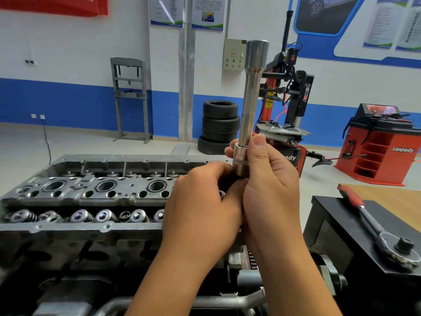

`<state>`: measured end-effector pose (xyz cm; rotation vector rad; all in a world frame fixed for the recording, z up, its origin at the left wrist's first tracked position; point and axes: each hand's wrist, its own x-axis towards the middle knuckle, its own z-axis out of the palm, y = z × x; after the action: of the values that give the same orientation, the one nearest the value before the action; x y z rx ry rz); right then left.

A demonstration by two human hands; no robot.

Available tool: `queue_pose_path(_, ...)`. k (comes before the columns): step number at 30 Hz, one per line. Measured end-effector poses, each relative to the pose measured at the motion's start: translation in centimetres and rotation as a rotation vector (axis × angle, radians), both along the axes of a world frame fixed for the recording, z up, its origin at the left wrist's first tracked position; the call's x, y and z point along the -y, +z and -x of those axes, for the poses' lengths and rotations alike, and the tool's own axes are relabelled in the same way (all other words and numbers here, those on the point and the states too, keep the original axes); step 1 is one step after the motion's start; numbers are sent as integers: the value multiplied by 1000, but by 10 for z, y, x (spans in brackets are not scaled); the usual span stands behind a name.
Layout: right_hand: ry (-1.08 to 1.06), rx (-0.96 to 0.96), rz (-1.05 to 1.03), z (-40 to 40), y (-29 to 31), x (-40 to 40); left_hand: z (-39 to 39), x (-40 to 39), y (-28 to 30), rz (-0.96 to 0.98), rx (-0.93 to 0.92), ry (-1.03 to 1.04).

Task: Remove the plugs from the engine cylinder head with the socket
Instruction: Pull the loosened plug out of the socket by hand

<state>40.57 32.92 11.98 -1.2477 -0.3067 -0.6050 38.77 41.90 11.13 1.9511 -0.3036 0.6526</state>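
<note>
While both hands are meeting in front of the cylinder head (pixel 91 192), I am judging the job as barely begun: the socket (pixel 250 106) is standing upright in the air, away from any bore, and the ratchet (pixel 376 226) is lying unused on the black table (pixel 330 210). My right hand (pixel 271 181) is wrapping its fingers round the lower collar, thumb pressing; my left hand (pixel 202 208) is curling at the base, its fingers hidden. It is looking long, polished, flared on top
</note>
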Motion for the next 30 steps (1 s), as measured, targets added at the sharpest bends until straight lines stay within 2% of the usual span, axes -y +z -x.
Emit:
queue_pose_path(4, 38, 3, -32, 0, 0, 0, -1, 1, -1, -15, 14, 34)
queue_pose_path(10, 20, -2, -8, -2, 0, 1, 1, 1, 2, 9, 9, -61)
queue_pose_path(16, 98, 5, -51, 1, 0, 0, -2, 3, -2, -50, 32, 48)
queue_pose_path(22, 78, -11, -23, -2, 0, 2, 1, 0, 1, 8, 36, -108)
queue_pose_path(30, 74, 28, -25, -2, -2, 2, -1, 1, -3, 8, 35, -29)
